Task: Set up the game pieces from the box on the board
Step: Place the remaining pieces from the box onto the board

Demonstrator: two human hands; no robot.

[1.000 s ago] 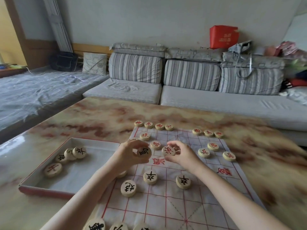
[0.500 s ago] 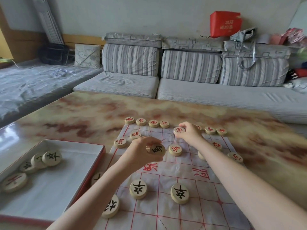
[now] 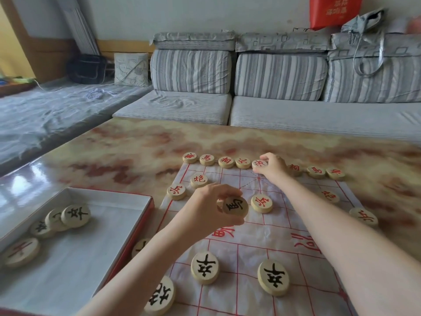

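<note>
At the left, the shallow white cardboard box with a red rim is lying on the glossy marble-patterned bench, and several round pale wooden pieces are waiting inside it. Just right of the box, the left hand is hovering above the white paper board with red grid lines. Its fingers are curling round a black-character wooden piece and pinching it by the edge.

Further right, at the far side, the right hand is pinching a red-character wooden piece in the gap of the far row. I cannot tell whether it is already touching the paper. To do this step well, I think the piece should be going down flat on the middle line crossing, without pushing the neighbours just beside it. The fingers should be opening only once it is resting there.
</note>
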